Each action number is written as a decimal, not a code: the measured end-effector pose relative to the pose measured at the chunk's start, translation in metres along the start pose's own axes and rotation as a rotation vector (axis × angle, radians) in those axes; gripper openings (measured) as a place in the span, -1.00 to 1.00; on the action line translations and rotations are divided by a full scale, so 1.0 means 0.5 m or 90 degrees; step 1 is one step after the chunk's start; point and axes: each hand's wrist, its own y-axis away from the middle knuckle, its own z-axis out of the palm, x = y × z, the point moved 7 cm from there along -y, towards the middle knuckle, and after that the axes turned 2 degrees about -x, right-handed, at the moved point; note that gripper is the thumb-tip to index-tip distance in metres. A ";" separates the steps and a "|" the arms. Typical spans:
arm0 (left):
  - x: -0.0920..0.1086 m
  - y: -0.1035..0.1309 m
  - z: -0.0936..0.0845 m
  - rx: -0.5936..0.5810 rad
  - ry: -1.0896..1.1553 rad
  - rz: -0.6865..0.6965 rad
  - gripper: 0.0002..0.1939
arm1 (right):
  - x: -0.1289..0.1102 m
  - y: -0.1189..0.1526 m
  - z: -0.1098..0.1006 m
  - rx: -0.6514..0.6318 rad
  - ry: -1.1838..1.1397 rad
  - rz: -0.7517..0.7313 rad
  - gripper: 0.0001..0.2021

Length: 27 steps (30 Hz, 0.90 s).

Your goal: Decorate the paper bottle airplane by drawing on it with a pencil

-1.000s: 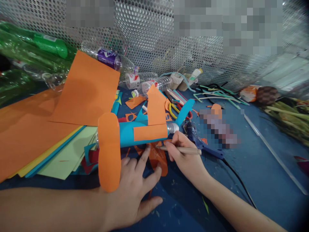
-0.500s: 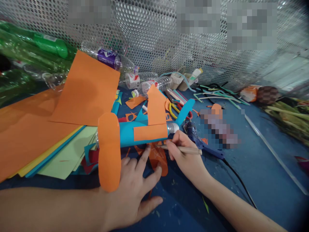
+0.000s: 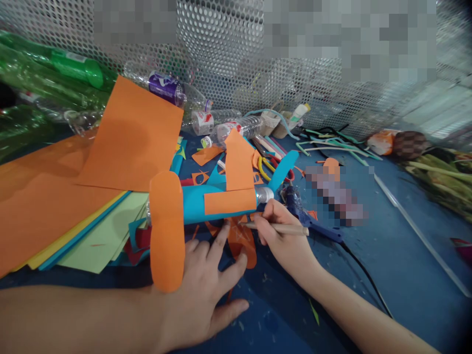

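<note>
A paper airplane model [image 3: 195, 204], made of a plastic bottle wrapped in blue paper, lies across the middle with orange and blue paper pieces attached. My right hand [image 3: 282, 228] grips a pen [image 3: 289, 229], its tip on the shaded orange wing [image 3: 241, 246] below the bottle, where thin light lines show. With fingers spread, my left hand [image 3: 210, 285] rests flat, its fingertips on that wing. Another orange wing [image 3: 166, 231] stands up in front of my left wrist and hides part of it.
Orange sheets [image 3: 136, 137] and coloured paper [image 3: 105, 233] lie left. Behind are plastic bottles [image 3: 236, 129], green bottles [image 3: 77, 69] and perforated metal mesh [image 3: 221, 49]. Scissors [image 3: 267, 169] and a blue glue gun [image 3: 320, 227] with a black cable lie near the model's right end.
Almost nothing differs. Both hands, the pen and the airplane model stay in nearly the same place.
</note>
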 end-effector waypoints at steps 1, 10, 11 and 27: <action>0.000 0.000 0.000 -0.001 -0.001 -0.002 -0.48 | 0.000 0.000 0.000 0.003 0.002 0.002 -0.77; 0.000 -0.001 -0.002 -0.007 -0.003 0.002 -0.48 | -0.002 -0.001 0.000 0.000 0.003 -0.001 -0.76; 0.000 -0.001 -0.002 -0.004 -0.004 0.002 -0.48 | -0.002 0.000 0.000 0.001 0.002 -0.002 -0.76; 0.001 -0.001 0.001 -0.003 0.007 -0.008 -0.49 | -0.002 0.002 -0.004 0.011 0.011 0.012 -0.76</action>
